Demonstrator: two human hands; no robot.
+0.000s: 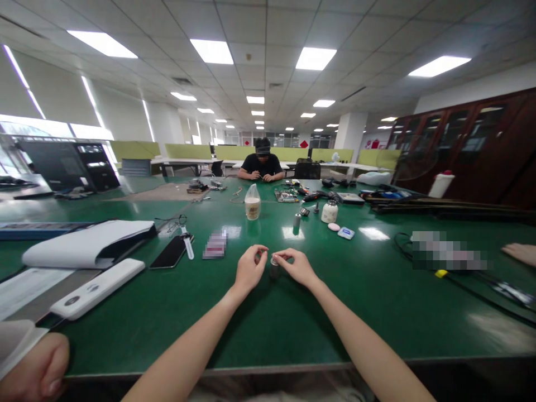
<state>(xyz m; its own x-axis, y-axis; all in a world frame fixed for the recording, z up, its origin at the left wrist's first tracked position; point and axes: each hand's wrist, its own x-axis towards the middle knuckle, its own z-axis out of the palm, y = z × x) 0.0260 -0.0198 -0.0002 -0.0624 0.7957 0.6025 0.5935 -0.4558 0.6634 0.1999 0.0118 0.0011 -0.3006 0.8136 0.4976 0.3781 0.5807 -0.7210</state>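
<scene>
A small grey metal cylinder (274, 270) stands upright on the green table in front of me. My right hand (296, 267) pinches at its top, thumb and fingers close together on a small round silver part there. To the left of the cylinder, my left hand (250, 268) is curled with its thumb tip and fingertips nearly meeting. Whatever may sit between those left fingertips is too small to make out. Farther off stands a similar silver cylinder (297, 220), with a small dark part (305, 212) beside it.
Ahead are a bagged cup (252, 207), a white jar (330, 212) and a blue-white case (346, 233). A phone (168, 252) and white device (98, 289) lie left. Cables (469, 290) run right. Other people's hands (36, 363) rest at both sides; a person (260, 164) sits opposite.
</scene>
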